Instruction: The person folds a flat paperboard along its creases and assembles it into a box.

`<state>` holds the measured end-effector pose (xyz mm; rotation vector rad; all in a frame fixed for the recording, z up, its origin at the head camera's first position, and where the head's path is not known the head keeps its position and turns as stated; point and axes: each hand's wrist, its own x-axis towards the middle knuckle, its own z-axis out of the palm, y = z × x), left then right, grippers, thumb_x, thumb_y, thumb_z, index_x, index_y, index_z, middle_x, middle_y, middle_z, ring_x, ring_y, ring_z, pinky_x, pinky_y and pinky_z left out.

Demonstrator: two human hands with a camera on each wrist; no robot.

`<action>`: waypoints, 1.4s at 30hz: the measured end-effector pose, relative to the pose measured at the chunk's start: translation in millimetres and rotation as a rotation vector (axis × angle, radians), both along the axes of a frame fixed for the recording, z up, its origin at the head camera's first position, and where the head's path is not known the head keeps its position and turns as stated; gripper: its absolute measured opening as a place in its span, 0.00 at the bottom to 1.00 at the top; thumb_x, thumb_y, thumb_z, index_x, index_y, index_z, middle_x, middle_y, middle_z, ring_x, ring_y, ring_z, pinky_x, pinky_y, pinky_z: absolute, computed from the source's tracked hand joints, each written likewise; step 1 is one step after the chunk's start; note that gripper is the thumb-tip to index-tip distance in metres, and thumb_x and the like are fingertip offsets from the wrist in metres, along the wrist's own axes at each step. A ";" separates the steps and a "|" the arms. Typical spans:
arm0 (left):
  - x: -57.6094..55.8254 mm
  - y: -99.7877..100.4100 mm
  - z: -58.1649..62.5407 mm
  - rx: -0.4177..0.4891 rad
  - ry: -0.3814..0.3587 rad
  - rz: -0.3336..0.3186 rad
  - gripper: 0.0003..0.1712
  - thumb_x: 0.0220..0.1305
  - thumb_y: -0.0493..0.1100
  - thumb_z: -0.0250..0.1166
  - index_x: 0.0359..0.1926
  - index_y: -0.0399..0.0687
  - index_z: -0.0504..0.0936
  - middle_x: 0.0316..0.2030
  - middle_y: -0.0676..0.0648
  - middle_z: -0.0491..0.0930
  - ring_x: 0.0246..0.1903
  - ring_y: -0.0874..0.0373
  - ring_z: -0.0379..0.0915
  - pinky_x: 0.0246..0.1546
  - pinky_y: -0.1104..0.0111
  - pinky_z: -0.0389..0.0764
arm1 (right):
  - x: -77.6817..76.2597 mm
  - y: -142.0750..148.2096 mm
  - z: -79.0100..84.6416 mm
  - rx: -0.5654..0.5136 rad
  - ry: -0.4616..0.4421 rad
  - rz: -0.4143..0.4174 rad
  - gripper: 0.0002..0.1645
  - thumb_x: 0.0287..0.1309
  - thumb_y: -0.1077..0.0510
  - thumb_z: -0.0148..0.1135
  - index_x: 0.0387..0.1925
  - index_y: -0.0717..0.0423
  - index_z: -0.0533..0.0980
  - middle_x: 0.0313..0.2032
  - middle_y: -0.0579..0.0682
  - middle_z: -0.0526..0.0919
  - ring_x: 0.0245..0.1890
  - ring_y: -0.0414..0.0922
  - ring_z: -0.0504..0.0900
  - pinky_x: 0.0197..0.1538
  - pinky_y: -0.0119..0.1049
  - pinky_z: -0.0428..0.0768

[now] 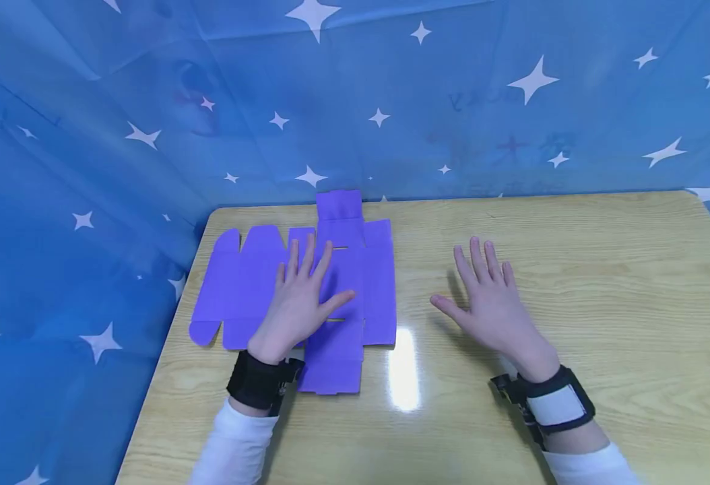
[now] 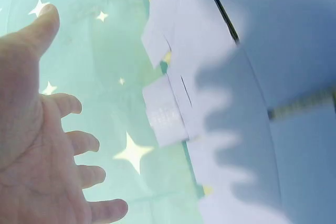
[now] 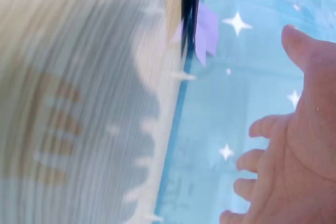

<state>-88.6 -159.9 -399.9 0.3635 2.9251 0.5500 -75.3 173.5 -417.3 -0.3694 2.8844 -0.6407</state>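
A purple flat cardboard box blank (image 1: 339, 289), unfolded with its flaps and slits showing, lies on the left half of the wooden table. Over its middle is my left hand (image 1: 297, 300), fingers spread. The left wrist view shows this hand (image 2: 37, 129) apart from the cardboard (image 2: 178, 35), casting a shadow on it. To the right of the cardboard, my right hand (image 1: 491, 306) hovers with spread fingers and holds nothing. In the right wrist view its palm (image 3: 299, 156) is bare, and part of the purple cardboard (image 3: 207, 30) shows beyond.
The wooden table (image 1: 603, 289) has a rounded far left corner and a bright light reflection near its middle. A blue cloth with white stars (image 1: 355, 87) hangs behind the table and along its left side. Both wrists wear black straps (image 1: 256, 380) with cameras.
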 end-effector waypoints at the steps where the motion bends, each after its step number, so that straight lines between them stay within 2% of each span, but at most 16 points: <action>1: 0.0 -3.1 -0.2 -0.006 -0.003 0.004 0.56 0.72 0.71 0.58 0.86 0.54 0.43 0.87 0.41 0.33 0.85 0.37 0.19 0.81 0.29 0.43 | -0.9 -3.2 -1.5 0.004 0.000 0.006 0.60 0.72 0.25 0.50 0.86 0.53 0.39 0.85 0.62 0.31 0.86 0.65 0.29 0.82 0.75 0.40; 7: -3.5 -25.9 -2.9 -0.042 -0.001 0.016 0.55 0.73 0.71 0.59 0.86 0.54 0.43 0.86 0.40 0.33 0.85 0.34 0.23 0.80 0.28 0.45 | -10.4 -24.5 -6.5 0.002 -0.010 0.040 0.60 0.72 0.26 0.51 0.86 0.52 0.38 0.85 0.61 0.32 0.86 0.64 0.30 0.83 0.73 0.39; 11: -6.3 -44.7 -10.0 -0.036 -0.021 0.024 0.55 0.73 0.68 0.60 0.86 0.52 0.43 0.86 0.39 0.34 0.85 0.31 0.27 0.79 0.26 0.45 | -15.9 -40.2 -9.8 -0.012 -0.026 0.062 0.59 0.72 0.26 0.51 0.86 0.52 0.39 0.86 0.61 0.32 0.86 0.64 0.30 0.84 0.72 0.39; 16: -8.5 -67.6 -20.1 -0.043 -0.062 0.039 0.54 0.74 0.66 0.60 0.86 0.48 0.45 0.86 0.34 0.36 0.84 0.28 0.28 0.77 0.24 0.45 | -20.5 -58.4 -15.1 -0.011 -0.025 0.085 0.59 0.72 0.26 0.51 0.86 0.52 0.40 0.86 0.61 0.32 0.86 0.64 0.31 0.84 0.71 0.40; 21: -14.6 -85.3 -21.6 -0.037 -0.077 0.056 0.53 0.76 0.64 0.59 0.85 0.45 0.45 0.85 0.32 0.36 0.84 0.26 0.27 0.77 0.23 0.44 | -23.8 -75.1 -17.6 -0.005 -0.015 0.085 0.60 0.72 0.26 0.51 0.85 0.55 0.41 0.85 0.63 0.34 0.86 0.65 0.32 0.84 0.72 0.42; 29: -19.2 -113.3 -19.9 -0.009 -0.143 0.157 0.52 0.79 0.64 0.54 0.85 0.41 0.41 0.84 0.27 0.33 0.82 0.21 0.26 0.76 0.23 0.42 | -24.4 -95.7 -23.5 -0.014 -0.073 0.057 0.62 0.71 0.27 0.52 0.85 0.59 0.40 0.85 0.65 0.35 0.86 0.65 0.33 0.84 0.71 0.46; 35: -16.3 -138.2 -13.7 0.002 -0.136 0.273 0.50 0.80 0.60 0.53 0.83 0.31 0.44 0.79 0.17 0.38 0.78 0.15 0.35 0.74 0.23 0.54 | -22.0 -103.0 -22.6 -0.003 -0.079 0.048 0.60 0.73 0.29 0.53 0.84 0.63 0.43 0.83 0.70 0.43 0.85 0.67 0.42 0.84 0.67 0.54; 38: -17.2 -151.6 -17.5 0.025 -0.153 0.299 0.50 0.80 0.60 0.52 0.82 0.28 0.44 0.78 0.15 0.39 0.77 0.14 0.39 0.74 0.26 0.57 | -20.9 -105.0 -23.6 -0.010 -0.079 0.039 0.60 0.73 0.30 0.54 0.83 0.65 0.44 0.82 0.71 0.48 0.84 0.69 0.49 0.83 0.65 0.59; 42: -20.0 -164.8 -25.8 0.037 -0.183 0.320 0.50 0.81 0.61 0.50 0.82 0.29 0.43 0.78 0.15 0.43 0.77 0.18 0.46 0.75 0.29 0.59 | -19.7 -106.8 -24.4 -0.041 -0.059 0.015 0.60 0.73 0.33 0.58 0.82 0.68 0.45 0.76 0.75 0.61 0.78 0.70 0.64 0.77 0.62 0.71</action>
